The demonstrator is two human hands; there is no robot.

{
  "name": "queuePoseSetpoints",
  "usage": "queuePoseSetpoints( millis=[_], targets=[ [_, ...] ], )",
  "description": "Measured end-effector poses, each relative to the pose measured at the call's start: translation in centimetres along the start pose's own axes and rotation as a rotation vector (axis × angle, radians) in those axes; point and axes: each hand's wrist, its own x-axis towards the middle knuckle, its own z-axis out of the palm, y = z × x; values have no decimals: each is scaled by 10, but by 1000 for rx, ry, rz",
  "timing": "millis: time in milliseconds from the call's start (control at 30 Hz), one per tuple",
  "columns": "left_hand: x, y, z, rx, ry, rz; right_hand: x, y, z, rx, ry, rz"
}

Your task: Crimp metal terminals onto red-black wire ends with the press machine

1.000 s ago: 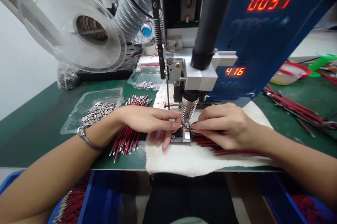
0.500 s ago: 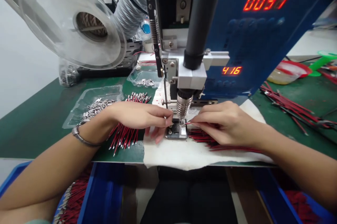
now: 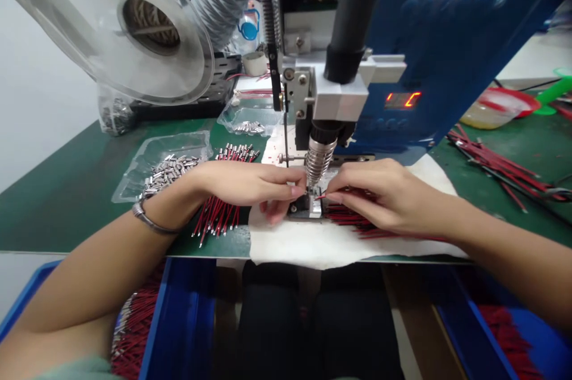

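My left hand point(image 3: 254, 183) reaches over the small metal fixture point(image 3: 315, 208) under the machine's spring-wrapped tip point(image 3: 320, 159). Its thumb and forefinger are pinched beside the tip; what they hold, if anything, is hidden. From the other side, my right hand point(image 3: 384, 195) pinches a thin red wire point(image 3: 322, 196), whose end points at the fixture. Below the right hand, a bundle of red and black wires point(image 3: 344, 216) lies on a white cloth point(image 3: 304, 246). Left of the fixture, wires with metal ends point(image 3: 218, 216) lie in a pile, partly behind my left wrist.
A clear tray point(image 3: 129, 174) of small metal parts and another tray point(image 3: 232, 118) stand at left. Behind rises the blue machine point(image 3: 429, 40) with red digits. A clear reel point(image 3: 89, 22) overhangs the left. More wires point(image 3: 491, 165) lie right; blue bins point(image 3: 179, 320) sit below the table.
The view has tilted down slightly. My left fingertips have come a little nearer the fixture. The lower display no longer reads 416; the right hand keeps its pinch on the wire.
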Motion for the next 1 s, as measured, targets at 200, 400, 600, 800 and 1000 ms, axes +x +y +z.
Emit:
queuePoseSetpoints(
  millis=[200,400,600,800,1000],
  targets=[
    [0,-5,1,-24,10,-10,2,-2,8,4,46,50],
    [1,-4,2,-14,19,-21,3,-1,12,-20,83,39],
    [4,-4,3,13,38,-19,4,-3,13,-63,149,74],
    [5,-6,3,17,34,-1,3,-4,16,-58,148,56],
    [5,-7,2,19,29,6,3,-4,16,-94,170,72]
  ],
)
